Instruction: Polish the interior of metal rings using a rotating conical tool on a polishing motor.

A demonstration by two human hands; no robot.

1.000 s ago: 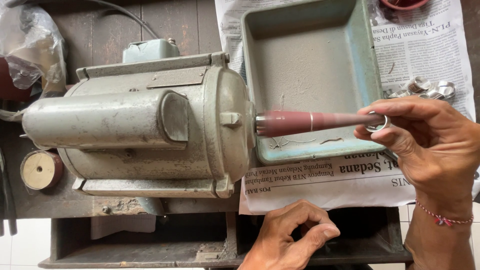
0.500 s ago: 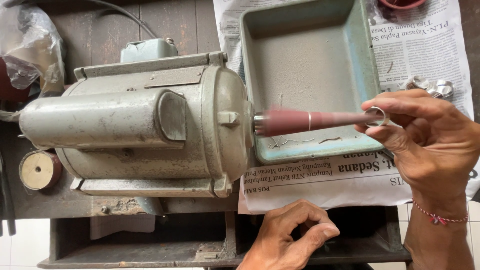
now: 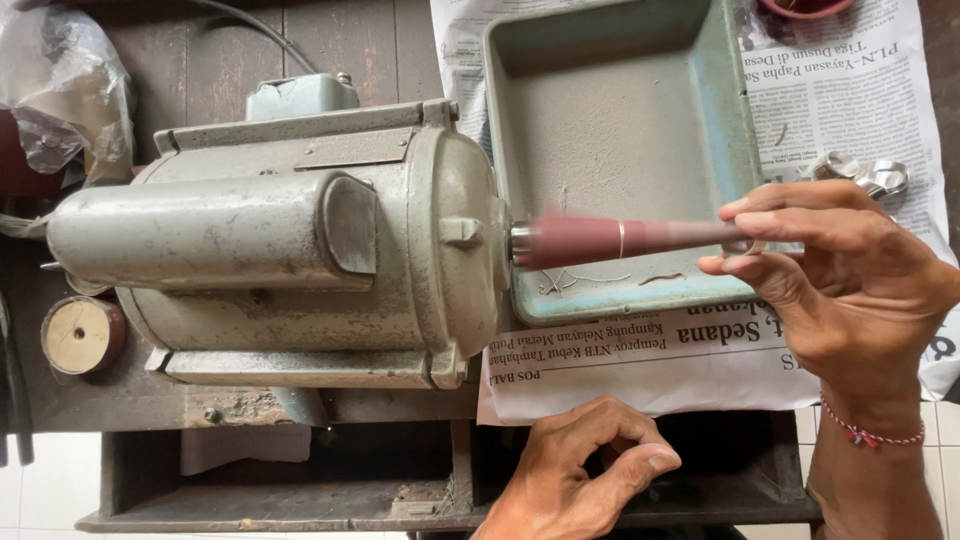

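Barely shifted, right hand (image 3: 830,270) pinches a ring (image 3: 745,245) on motor's (image 3: 280,250) reddish spindle (image 3: 620,240); left hand (image 3: 580,475) curls loosely, holding nothing, below.

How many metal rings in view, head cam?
At least 3, possibly more: one ring on the tip of the red spindle, pinched in the right hand; two or more loose rings piled on the newspaper just behind that hand, partly hidden.
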